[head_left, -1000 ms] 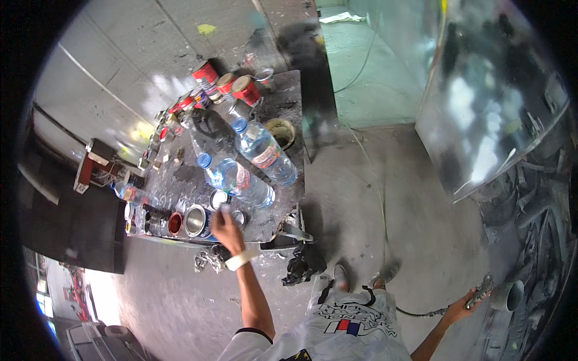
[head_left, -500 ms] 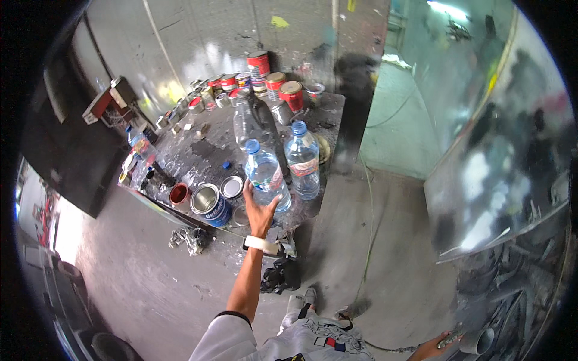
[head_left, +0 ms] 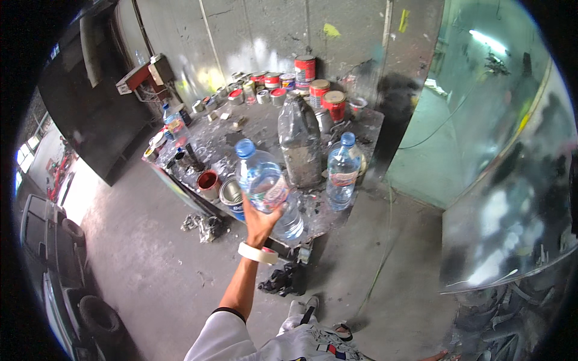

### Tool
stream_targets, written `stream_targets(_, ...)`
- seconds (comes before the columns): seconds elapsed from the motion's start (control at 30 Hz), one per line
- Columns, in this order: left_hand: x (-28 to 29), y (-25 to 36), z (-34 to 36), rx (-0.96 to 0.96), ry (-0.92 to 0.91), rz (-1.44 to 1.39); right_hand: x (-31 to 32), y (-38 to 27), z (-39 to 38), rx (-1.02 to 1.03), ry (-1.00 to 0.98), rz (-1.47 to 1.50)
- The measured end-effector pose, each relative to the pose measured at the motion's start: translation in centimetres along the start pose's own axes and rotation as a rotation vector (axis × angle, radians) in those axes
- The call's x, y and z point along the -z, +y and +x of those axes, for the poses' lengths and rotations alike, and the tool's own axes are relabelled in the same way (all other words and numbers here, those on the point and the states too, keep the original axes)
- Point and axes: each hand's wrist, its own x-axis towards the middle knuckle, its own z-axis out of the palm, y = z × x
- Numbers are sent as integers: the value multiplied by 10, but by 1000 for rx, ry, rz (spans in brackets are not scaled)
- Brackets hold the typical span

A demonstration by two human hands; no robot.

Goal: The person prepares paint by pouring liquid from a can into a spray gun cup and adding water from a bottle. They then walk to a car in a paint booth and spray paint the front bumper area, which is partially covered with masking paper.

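The person had a clear plastic bottle [head_left: 265,174] in the left hand [head_left: 262,225], fingers around one side of its lower half and thumb pressed on the other. The bottle leaned, its blue top tipped away to the person's left and its base out past the thumb on the right; I couldn't tell whether that base touched the table [head_left: 259,129]. A pale roll of tape [head_left: 257,253] hung round the left wrist like a bracelet.

The right hand [head_left: 444,356] was far off, low at the person's other side and well apart from the bottle. So little of it showed that I couldn't tell whether it was open or closed.

Just left of the gripping hand, partly hidden by it, stood an open blue can [head_left: 233,198], and beside that another can with a red inside [head_left: 208,182]. A second bottle [head_left: 343,180] stood upright to the right, near the table's edge. Between the two bottles, further back, was a grimy dark jug [head_left: 299,144]. Red paint cans [head_left: 334,105] lined the rear of the table. Crumpled foil [head_left: 205,227] lay on the floor by the near edge.
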Motion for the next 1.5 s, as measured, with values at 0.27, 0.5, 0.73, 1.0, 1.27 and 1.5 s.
stream_targets(0.27,121,54,-24,246,-49,328,-20,-1,4,-23,-120,-8)
stream_targets(0.5,196,35,-48,362,-127,587,-31,-10,3,-35,-183,2)
stream_targets(0.73,204,49,-39,474,-224,835,-37,-20,2,-30,-198,-3)
stream_targets(1.0,210,59,-22,497,-311,880,-44,9,-3,-41,-194,-5)
stream_targets(1.27,210,64,-12,555,-401,988,-39,2,-5,-62,-189,-13)
stream_targets(1.5,216,65,-4,558,-432,1032,-36,-9,-5,-54,-199,24)
